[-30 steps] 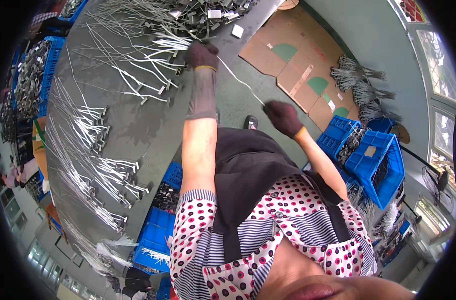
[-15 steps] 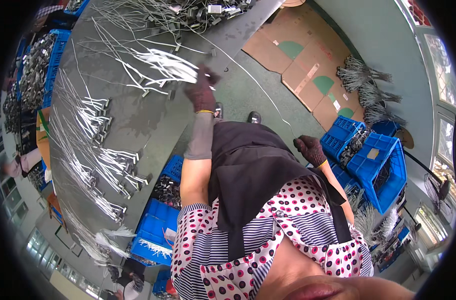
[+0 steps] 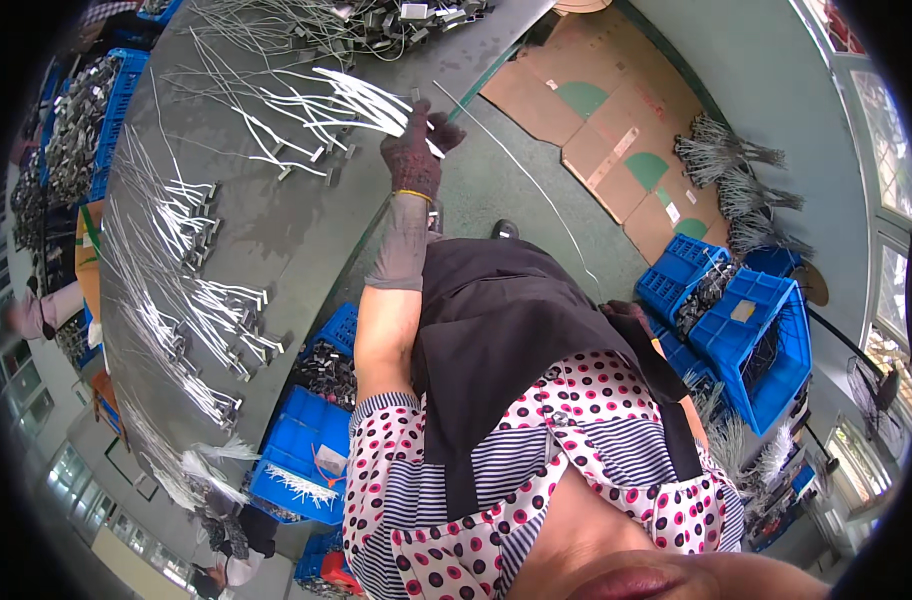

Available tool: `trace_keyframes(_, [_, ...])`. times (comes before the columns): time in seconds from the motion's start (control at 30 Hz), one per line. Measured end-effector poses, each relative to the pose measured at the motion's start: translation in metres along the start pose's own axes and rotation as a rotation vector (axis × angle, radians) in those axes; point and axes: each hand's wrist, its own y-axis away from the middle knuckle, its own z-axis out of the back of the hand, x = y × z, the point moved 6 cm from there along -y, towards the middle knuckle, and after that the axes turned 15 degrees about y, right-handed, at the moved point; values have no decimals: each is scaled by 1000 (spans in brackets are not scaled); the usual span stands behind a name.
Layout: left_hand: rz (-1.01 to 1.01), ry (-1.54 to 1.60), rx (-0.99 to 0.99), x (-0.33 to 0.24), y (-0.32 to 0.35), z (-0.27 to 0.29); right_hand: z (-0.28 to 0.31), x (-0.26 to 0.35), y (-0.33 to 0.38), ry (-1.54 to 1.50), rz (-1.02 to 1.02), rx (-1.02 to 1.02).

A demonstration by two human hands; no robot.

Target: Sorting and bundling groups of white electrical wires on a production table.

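Big grey worktop (image 3: 276, 215) fills the upper left of the frame, curving with the lens, and it's covered in bunches of thin white wires with small metal ends, laid out in fanned rows down its left side (image 3: 191, 300). Another tangled heap of wires and dark metal parts (image 3: 376, 20) sits along the top edge.

The left hand (image 3: 416, 145), in a dark glove with a grey sleeve guard below it, is up near the top centre at the worktop's edge, closed around one long white wire (image 3: 521, 175) that trails off down to the right across the floor. Just beside that hand lies a loose bundle of white wires (image 3: 351, 100) on the worktop.

The right hand (image 3: 631, 318), also dark gloved, is low at the right of centre, mostly hidden behind the black apron, so I can't tell if it's gripping anything. The hands are well apart.

Floor is green-grey (image 3: 506, 190), with flattened cardboard sheets (image 3: 616, 130) at the upper right and more wire bundles (image 3: 731, 180) beyond them. Blue plastic crates (image 3: 746, 335) sit on the right, more blue crates (image 3: 306, 450) under the worktop at lower left. Windows (image 3: 896, 220) run along the right edge.
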Motion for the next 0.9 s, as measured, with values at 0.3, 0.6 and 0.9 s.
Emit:
trace_keyframes(0.3, [281,121,32,108,-16,50,13,-7,6,107,102,45])
trace_keyframes(0.6, [141,271,133,51,5,5,-19,-117,-22,302,242,-87])
trace_keyframes(0.9, [-134,220,119,-5,30,8,2,-90,-28,304,261,-57])
